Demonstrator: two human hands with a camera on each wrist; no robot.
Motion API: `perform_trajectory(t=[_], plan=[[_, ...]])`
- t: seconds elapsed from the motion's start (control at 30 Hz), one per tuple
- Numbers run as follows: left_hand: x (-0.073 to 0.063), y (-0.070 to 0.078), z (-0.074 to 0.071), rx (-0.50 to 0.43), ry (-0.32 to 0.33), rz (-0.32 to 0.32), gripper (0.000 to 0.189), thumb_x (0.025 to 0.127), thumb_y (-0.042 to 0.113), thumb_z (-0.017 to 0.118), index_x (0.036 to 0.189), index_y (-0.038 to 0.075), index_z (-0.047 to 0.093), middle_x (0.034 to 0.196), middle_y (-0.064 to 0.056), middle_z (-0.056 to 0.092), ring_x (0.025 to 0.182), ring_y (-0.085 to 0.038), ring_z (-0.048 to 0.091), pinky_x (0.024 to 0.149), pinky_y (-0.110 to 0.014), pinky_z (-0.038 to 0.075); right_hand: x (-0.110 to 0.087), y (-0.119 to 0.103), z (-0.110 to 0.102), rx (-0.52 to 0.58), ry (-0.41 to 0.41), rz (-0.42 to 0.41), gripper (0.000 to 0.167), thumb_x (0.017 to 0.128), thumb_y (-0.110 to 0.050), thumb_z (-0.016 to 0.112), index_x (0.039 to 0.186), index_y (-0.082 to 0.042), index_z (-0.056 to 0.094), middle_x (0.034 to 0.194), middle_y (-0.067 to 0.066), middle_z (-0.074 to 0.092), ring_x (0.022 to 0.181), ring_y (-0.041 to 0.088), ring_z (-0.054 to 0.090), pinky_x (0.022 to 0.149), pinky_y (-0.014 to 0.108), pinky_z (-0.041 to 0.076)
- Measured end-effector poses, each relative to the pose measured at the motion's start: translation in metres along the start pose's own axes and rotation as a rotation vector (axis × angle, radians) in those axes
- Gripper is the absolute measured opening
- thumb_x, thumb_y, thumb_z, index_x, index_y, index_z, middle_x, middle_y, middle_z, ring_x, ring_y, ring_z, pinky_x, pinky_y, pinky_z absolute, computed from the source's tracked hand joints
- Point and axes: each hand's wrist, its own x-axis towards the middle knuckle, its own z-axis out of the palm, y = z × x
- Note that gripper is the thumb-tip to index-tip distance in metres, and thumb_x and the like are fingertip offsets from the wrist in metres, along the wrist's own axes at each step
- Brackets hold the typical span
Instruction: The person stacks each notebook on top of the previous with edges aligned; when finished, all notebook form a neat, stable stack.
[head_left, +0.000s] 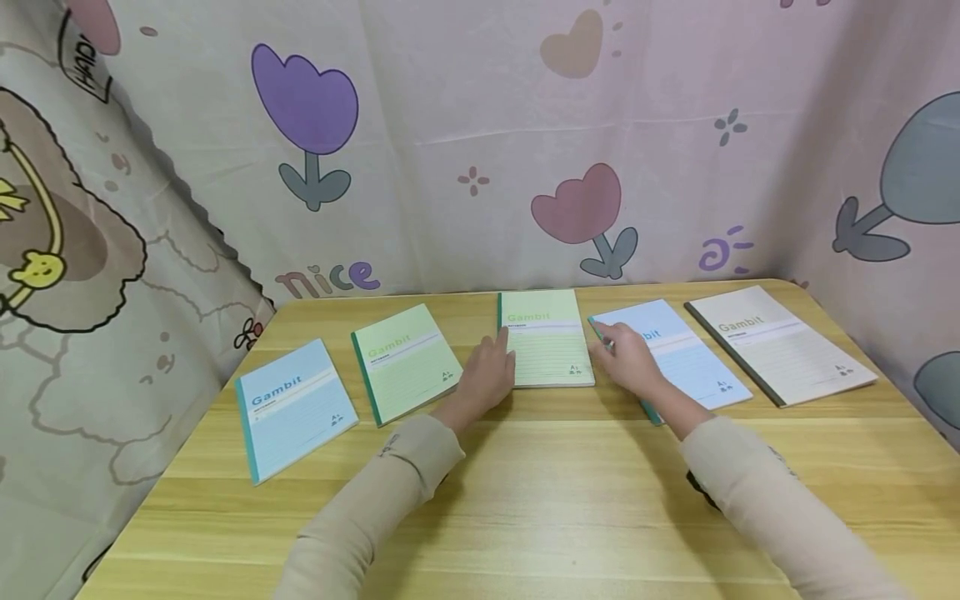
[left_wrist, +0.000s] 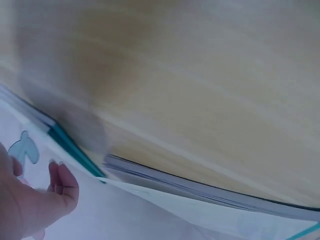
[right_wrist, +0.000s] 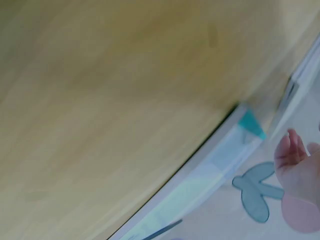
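A pale green notebook [head_left: 547, 350] with a dark green spine lies at the back middle of the table. My left hand [head_left: 489, 375] is at its spine edge, fingers reaching forward and overlapping that edge. On the other side, my right hand [head_left: 628, 358] is over the spine side of a light blue notebook [head_left: 693, 358], covering part of its title. In the left wrist view, the left hand [left_wrist: 40, 200] shows loosely bent fingers with nothing between them. The right wrist view catches the right hand [right_wrist: 302, 167] at its edge, fingers relaxed and without a held object.
To the left lie another blue notebook [head_left: 296, 412] and a yellow-green one [head_left: 408, 362], both turned at an angle. A grey-white notebook [head_left: 780, 346] with a black spine is at the far right. The wooden table [head_left: 525, 508] meets a patterned cloth [head_left: 450, 225] at its back edge.
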Motion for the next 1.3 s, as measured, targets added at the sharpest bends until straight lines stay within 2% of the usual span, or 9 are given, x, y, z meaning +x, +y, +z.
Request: perform_trajectory(t=[0.17,0.4,0.57,0.73,0.97,1.03,1.13,1.2,1.3], plan=[[-0.001,0.014,-0.004,-0.195,0.073,0.029,0.051,0.099,0.023,0.036,0.143,0.000,0.028,0.119,-0.022,0.053,0.103,-0.030,0.055,0.091,-0.040,0.047,-0.005,0.014,-0.020,0.013,0.148,-0.039,0.037,0.088,-0.006,0.060,0.121,0.009,0.055,0.092,0.025,0.059,0.075,0.027,0.055,0.062,0.027,0.044],[-0.005,0.039,0.002,-0.359,0.043,0.042,0.052,0.099,0.023,0.036,0.145,0.002,0.025,0.127,-0.020,0.051,0.114,-0.030,0.052,0.099,-0.041,0.043,-0.019,0.039,-0.044,-0.031,0.206,-0.009,0.038,0.088,-0.008,0.060,0.121,0.009,0.055,0.091,0.025,0.059,0.077,0.031,0.057,0.063,0.029,0.041],[-0.005,0.059,0.010,-0.475,0.011,0.039,0.052,0.099,0.022,0.037,0.146,0.003,0.023,0.119,-0.018,0.053,0.100,-0.024,0.053,0.096,-0.040,0.045,-0.033,0.054,-0.058,-0.059,0.219,0.026,0.038,0.088,-0.008,0.060,0.120,0.011,0.054,0.092,0.028,0.057,0.079,0.036,0.057,0.065,0.033,0.042],[-0.004,0.078,0.019,-0.547,-0.005,0.044,0.053,0.099,0.022,0.038,0.146,0.003,0.023,0.106,-0.013,0.054,0.083,-0.017,0.049,0.083,-0.035,0.047,-0.043,0.067,-0.069,-0.078,0.225,0.052,0.038,0.088,-0.008,0.060,0.120,0.013,0.053,0.090,0.027,0.056,0.077,0.035,0.055,0.062,0.031,0.040],[-0.005,0.101,0.028,-0.594,-0.021,0.019,0.054,0.098,0.023,0.039,0.146,0.004,0.023,0.110,-0.015,0.055,0.082,-0.016,0.050,0.083,-0.034,0.048,-0.053,0.082,-0.077,-0.102,0.207,0.081,0.038,0.088,-0.009,0.059,0.119,0.013,0.054,0.087,0.024,0.056,0.075,0.027,0.052,0.062,0.027,0.039],[-0.006,0.108,0.029,-0.608,-0.036,0.007,0.053,0.098,0.023,0.038,0.146,0.005,0.022,0.115,-0.015,0.054,0.086,-0.018,0.052,0.087,-0.036,0.048,-0.056,0.085,-0.079,-0.108,0.202,0.082,0.038,0.089,-0.009,0.059,0.118,0.014,0.054,0.086,0.023,0.055,0.073,0.024,0.051,0.063,0.028,0.039],[-0.007,0.117,0.033,-0.626,-0.060,-0.012,0.054,0.098,0.024,0.039,0.146,0.004,0.021,0.125,-0.017,0.051,0.105,-0.023,0.054,0.096,-0.037,0.046,-0.060,0.090,-0.082,-0.122,0.203,0.080,0.037,0.088,-0.009,0.059,0.117,0.015,0.054,0.082,0.022,0.054,0.069,0.020,0.047,0.062,0.030,0.038],[-0.007,0.124,0.037,-0.638,-0.072,-0.029,0.054,0.099,0.024,0.038,0.146,0.004,0.021,0.133,-0.018,0.047,0.118,-0.027,0.051,0.102,-0.038,0.042,-0.061,0.093,-0.083,-0.133,0.200,0.080,0.037,0.088,-0.009,0.059,0.116,0.015,0.054,0.079,0.020,0.054,0.068,0.020,0.044,0.061,0.031,0.036],[-0.006,0.133,0.044,-0.635,-0.078,-0.065,0.054,0.099,0.025,0.040,0.146,0.005,0.022,0.137,-0.018,0.044,0.127,-0.028,0.045,0.105,-0.037,0.040,-0.064,0.097,-0.083,-0.155,0.183,0.073,0.037,0.088,-0.008,0.058,0.116,0.016,0.054,0.072,0.016,0.050,0.067,0.022,0.043,0.061,0.032,0.034]])
